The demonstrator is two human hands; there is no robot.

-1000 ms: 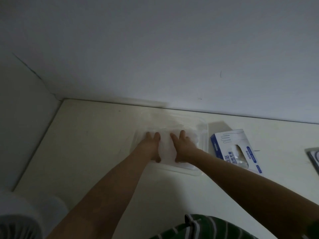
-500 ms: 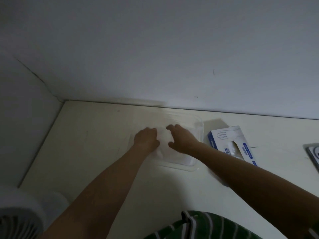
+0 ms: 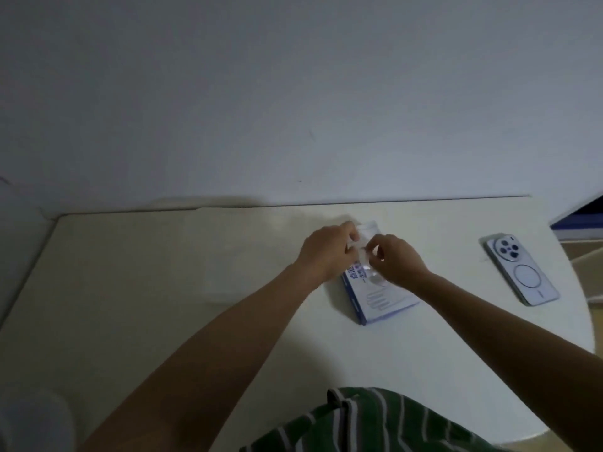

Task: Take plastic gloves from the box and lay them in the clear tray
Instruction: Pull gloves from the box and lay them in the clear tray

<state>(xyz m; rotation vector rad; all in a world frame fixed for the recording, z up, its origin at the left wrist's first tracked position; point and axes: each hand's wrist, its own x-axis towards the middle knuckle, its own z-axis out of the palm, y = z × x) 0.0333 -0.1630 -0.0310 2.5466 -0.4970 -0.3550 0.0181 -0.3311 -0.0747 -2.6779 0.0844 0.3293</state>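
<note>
Both of your hands are over the far end of the flat white-and-blue cardboard glove box (image 3: 380, 300), which lies on the cream table (image 3: 163, 288). A pale blue smartphone (image 3: 520, 275) lies face down off to its right, not touching. Your left hand (image 3: 326, 252) and right hand (image 3: 399, 261) each have their fingers curled in, pinching the thin clear plastic glove (image 3: 363, 254) that's sticking up out of the box between them.

Box (image 3: 381, 301) sits between phone (image 3: 518, 272), right, and seemingly tray (image 3: 235, 288), left.
</note>
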